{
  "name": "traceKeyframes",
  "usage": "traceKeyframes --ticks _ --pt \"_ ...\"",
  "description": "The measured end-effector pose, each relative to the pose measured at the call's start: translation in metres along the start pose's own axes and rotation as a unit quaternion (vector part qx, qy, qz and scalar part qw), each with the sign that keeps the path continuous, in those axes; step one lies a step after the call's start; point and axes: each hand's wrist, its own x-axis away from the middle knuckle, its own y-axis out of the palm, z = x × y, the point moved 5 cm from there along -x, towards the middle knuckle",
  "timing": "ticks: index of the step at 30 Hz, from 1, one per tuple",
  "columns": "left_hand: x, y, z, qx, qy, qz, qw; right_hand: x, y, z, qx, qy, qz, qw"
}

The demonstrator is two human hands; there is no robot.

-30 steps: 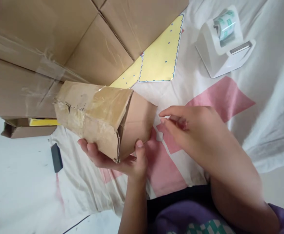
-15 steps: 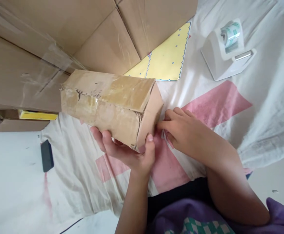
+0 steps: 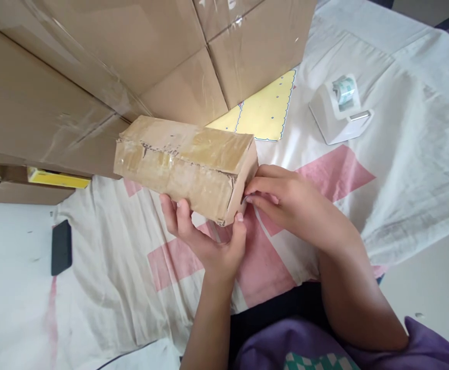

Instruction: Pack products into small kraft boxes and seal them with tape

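A worn brown cardboard box [image 3: 186, 169], patched with glossy tape, is tilted up in front of me. My left hand [image 3: 214, 249] is closed on its lower right corner, fingers under the near long side and thumb against the end face. At that same end, my right hand [image 3: 286, 198] is closed, with thumb and forefinger pinched against the end face. A thin pale or shiny bit shows at those fingertips, too small to name. The far and under sides of the box are hidden.
Large taped cartons [image 3: 170, 61] rise behind the box. A yellow sheet with a blue scalloped edge [image 3: 268, 115] lies beneath them. The white tape dispenser [image 3: 340, 110] stands right. At left are an open carton [image 3: 27, 192] and a black phone-like object [image 3: 61, 247] on the cloth [image 3: 116, 267].
My right hand's fingertips have come up against the box's end and now pinch there. The box sits slightly farther right in view, and the camera view has shifted.
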Motion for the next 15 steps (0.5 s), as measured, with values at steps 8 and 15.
traceKeyframes --ticks 8,15 --pt "0.0011 0.0017 0.0069 0.000 -0.017 0.118 0.993 0.0000 -0.0034 -0.0031 0.035 0.011 0.030 0.999" --pt "0.0012 0.0001 0.0063 0.030 -0.023 0.118 0.992 -0.0009 -0.0019 -0.0072 0.044 0.002 0.040 0.998"
